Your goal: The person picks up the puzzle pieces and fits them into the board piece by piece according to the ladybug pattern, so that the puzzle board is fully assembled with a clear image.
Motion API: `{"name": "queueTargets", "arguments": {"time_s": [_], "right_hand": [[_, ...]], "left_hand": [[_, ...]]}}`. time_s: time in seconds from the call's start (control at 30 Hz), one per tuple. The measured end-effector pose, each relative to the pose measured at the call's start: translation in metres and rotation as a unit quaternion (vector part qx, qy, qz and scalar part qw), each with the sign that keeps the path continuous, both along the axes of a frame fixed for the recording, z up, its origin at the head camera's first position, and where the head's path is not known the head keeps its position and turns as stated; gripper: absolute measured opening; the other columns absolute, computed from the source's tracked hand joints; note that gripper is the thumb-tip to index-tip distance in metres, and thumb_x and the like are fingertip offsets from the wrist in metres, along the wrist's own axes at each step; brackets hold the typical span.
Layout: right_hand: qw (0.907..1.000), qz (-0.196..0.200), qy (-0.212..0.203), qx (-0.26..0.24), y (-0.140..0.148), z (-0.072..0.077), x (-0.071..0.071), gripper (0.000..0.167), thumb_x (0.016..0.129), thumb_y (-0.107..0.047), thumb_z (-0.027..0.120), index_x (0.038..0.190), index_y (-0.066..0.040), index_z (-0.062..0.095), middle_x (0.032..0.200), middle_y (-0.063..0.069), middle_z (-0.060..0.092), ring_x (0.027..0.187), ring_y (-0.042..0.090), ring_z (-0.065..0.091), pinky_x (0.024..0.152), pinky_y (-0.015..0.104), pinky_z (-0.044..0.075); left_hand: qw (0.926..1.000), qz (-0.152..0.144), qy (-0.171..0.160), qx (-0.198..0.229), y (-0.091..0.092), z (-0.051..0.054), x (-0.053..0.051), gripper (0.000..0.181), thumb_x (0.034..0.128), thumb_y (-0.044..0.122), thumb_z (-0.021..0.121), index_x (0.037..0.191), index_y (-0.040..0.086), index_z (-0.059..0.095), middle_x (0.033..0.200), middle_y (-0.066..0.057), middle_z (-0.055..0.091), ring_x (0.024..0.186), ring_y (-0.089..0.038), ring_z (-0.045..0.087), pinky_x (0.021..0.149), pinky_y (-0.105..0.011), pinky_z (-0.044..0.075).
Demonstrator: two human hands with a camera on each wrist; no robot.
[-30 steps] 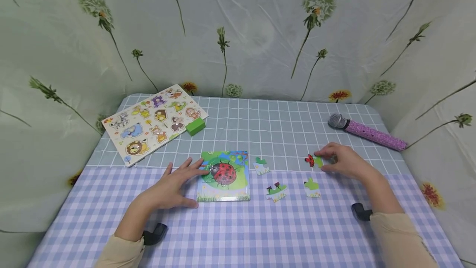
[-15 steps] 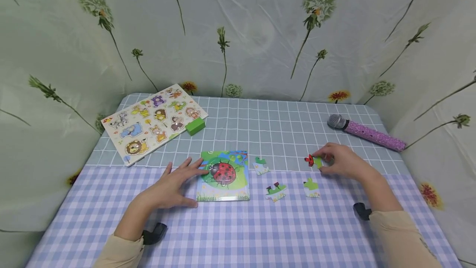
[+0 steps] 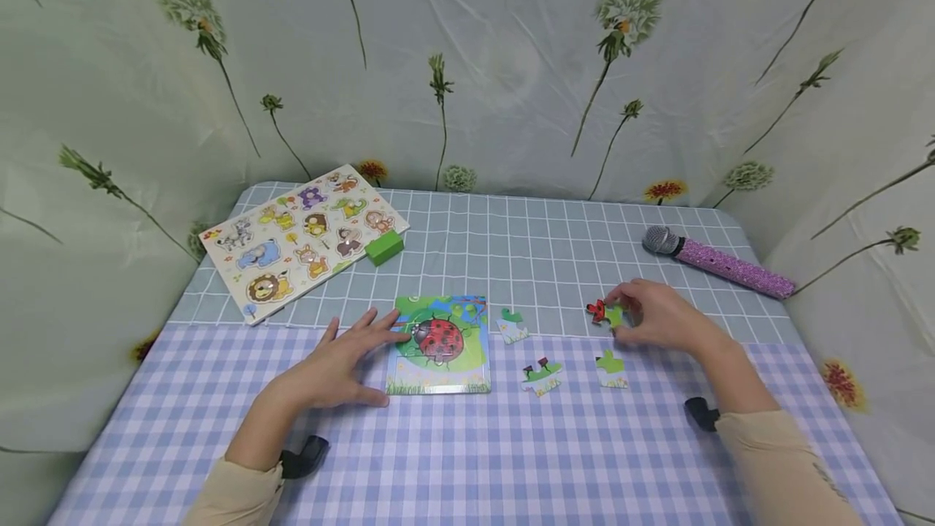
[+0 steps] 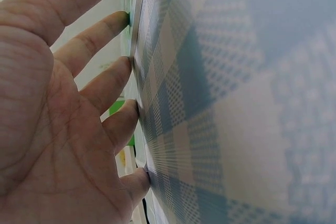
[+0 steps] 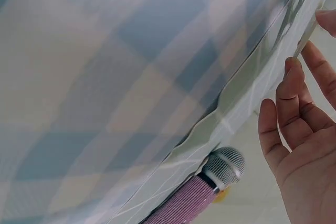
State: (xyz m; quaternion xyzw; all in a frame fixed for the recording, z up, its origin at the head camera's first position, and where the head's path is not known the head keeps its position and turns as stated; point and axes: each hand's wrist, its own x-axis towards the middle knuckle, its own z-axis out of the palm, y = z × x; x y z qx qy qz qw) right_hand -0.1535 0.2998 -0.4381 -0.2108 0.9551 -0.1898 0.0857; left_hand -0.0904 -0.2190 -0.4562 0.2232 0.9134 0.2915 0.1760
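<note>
In the head view my left hand (image 3: 336, 368) lies with fingers spread at the left edge of a square ladybug puzzle board (image 3: 438, 385), fingertips touching it. My right hand (image 3: 661, 316) pinches a red and green jigsaw piece (image 3: 597, 312) between thumb and fingers, over the grey cloth. Three loose jigsaw pieces lie between the hands: one with a dark green top (image 3: 513, 327), one with two dark red shapes (image 3: 542, 378) and a light green one (image 3: 610, 370). The right wrist view shows the pinched piece edge-on, as a thin sliver (image 5: 305, 38).
An animal peg puzzle (image 3: 292, 238) lies at the back left, a green block (image 3: 384, 247) at its near edge. A purple glittery microphone (image 3: 730, 265) rests at the back right. A flowered curtain (image 3: 511, 71) stands behind the table.
My right hand has moved a little to the left with the red and green jigsaw piece, which has turned slightly. The left hand and the other pieces stay where they were.
</note>
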Motion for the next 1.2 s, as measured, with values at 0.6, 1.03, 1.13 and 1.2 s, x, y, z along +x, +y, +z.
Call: {"name": "queueTargets", "arguments": {"time_s": [0.6, 1.03, 1.13, 1.2], "right_hand": [[0.9957, 0.081, -0.008, -0.046, -0.074, 0.016, 0.004, 0.041, 0.082, -0.021, 0.081, 0.122, -0.014, 0.077, 0.101, -0.005, 0.069, 0.092, 0.014, 0.06, 0.08, 0.032, 0.054], [0.9894, 0.132, 0.0, -0.062, -0.112, 0.017, 0.004, 0.042, 0.082, -0.022, 0.079, 0.124, -0.018, 0.077, 0.107, -0.008, 0.071, 0.093, 0.015, 0.064, 0.079, 0.029, 0.055], [0.9881, 0.138, -0.002, -0.068, -0.117, 0.015, 0.003, 0.042, 0.082, -0.021, 0.078, 0.123, -0.018, 0.077, 0.107, -0.008, 0.07, 0.094, 0.016, 0.064, 0.079, 0.028, 0.055], [0.9872, 0.143, -0.007, -0.071, -0.121, 0.014, 0.003, 0.042, 0.081, -0.02, 0.077, 0.123, -0.018, 0.077, 0.107, -0.007, 0.07, 0.093, 0.016, 0.064, 0.079, 0.027, 0.054]], "left_hand": [[1.0, -0.002, 0.0, -0.001, 0.0, 0.0, 0.0, 0.087, 0.075, 0.032, 0.098, 0.153, 0.032, 0.059, 0.178, -0.006, 0.03, 0.166, -0.048, 0.016, 0.12, -0.087, -0.005], [1.0, -0.001, 0.001, 0.0, 0.0, -0.001, 0.0, 0.088, 0.0746, 0.034, 0.098, 0.153, 0.034, 0.058, 0.178, -0.005, 0.03, 0.166, -0.048, 0.016, 0.121, -0.086, -0.005], [1.0, 0.0, 0.0, 0.0, 0.0, 0.0, 0.0, 0.088, 0.0746, 0.033, 0.098, 0.153, 0.033, 0.058, 0.178, -0.005, 0.03, 0.166, -0.048, 0.016, 0.12, -0.087, -0.005], [1.0, 0.001, -0.002, 0.0, 0.001, 0.001, 0.0, 0.088, 0.0745, 0.033, 0.098, 0.153, 0.033, 0.058, 0.178, -0.005, 0.03, 0.166, -0.049, 0.016, 0.12, -0.087, -0.005]]}}
